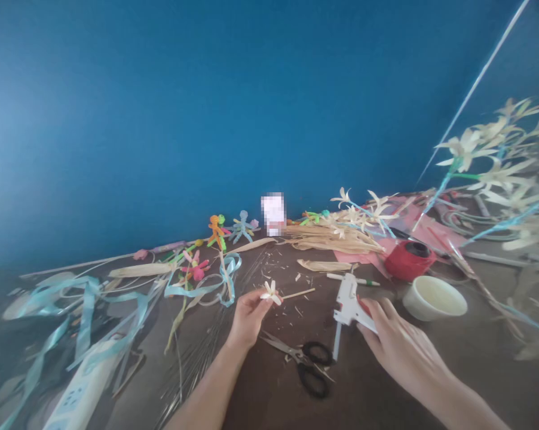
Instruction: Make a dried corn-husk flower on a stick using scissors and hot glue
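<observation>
Between the thumb and fingers of my left hand (248, 315) is a small cream flower (270, 291), its petals spread. A thin pale stick (299, 293) reaches out to the right from beside the flower; whether the two are joined I cannot tell. My right hand (392, 334) is wrapped around the handle of a white glue gun (348, 300), with a glue stick (337, 341) sticking out of its rear end. Scissors (302, 356) with black handles lie on the dark table between my hands, blades toward the left hand.
A cream bowl (435, 298) and red tape roll (409, 260) stand right. Dried husks (332, 239) lie at the back. Finished-looking flower stems (464, 149) rise at right. Blue ribbon (85, 298), wires (198, 358), a power strip (83, 385) and pipe-cleaner figures (216, 232) occupy the left.
</observation>
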Demonstrator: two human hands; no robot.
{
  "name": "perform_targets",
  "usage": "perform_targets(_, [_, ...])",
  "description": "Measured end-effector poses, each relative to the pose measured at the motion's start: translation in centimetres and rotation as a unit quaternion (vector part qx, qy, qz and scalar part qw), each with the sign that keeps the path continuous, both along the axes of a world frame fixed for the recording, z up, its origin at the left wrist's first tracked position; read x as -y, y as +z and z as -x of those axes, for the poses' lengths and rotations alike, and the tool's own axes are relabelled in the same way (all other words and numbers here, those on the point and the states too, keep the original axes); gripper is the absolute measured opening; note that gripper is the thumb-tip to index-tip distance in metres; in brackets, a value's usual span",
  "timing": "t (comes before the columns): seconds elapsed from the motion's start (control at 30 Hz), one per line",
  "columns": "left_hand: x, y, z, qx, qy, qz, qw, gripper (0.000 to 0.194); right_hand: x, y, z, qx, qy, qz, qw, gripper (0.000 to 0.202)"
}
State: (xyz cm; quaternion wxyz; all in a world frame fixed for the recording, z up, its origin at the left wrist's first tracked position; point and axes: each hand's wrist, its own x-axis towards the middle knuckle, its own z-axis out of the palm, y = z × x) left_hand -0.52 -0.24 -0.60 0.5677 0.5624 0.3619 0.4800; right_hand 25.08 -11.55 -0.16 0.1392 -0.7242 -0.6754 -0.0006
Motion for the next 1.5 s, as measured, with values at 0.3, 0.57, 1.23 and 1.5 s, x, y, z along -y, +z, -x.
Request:
perform_targets(0.3, [0.1, 0.1, -0.3, 0.065, -0.005, 0.031, 0.997, 0.008, -1.2, -1.2, -1.6, 0.019, 0.037, -0.050, 0.998, 0.040])
perform_targets(0.57, [0.3, 0.3, -0.1, 0.005, 0.010, -0.001, 1.000, 0.010, -2.7, 4.0, 7.8, -0.303, 0.150, -0.082, 0.937, 0.024])
perform_targets(1.23, [0.4, 0.3, 0.2, -0.011, 0.010, -0.038, 0.999, 0.008, -6.1, -0.3, 11.8, -0.480, 0.094, -0.068, 0.870, 0.014])
perform_targets(1.5, [0.8, 1.4, -0.3, 0.002, -0.025, -0.054, 0.998, 0.007, -6.0, 0.1, 12.4, -0.481, 0.117, -0.089, 0.865, 0.009])
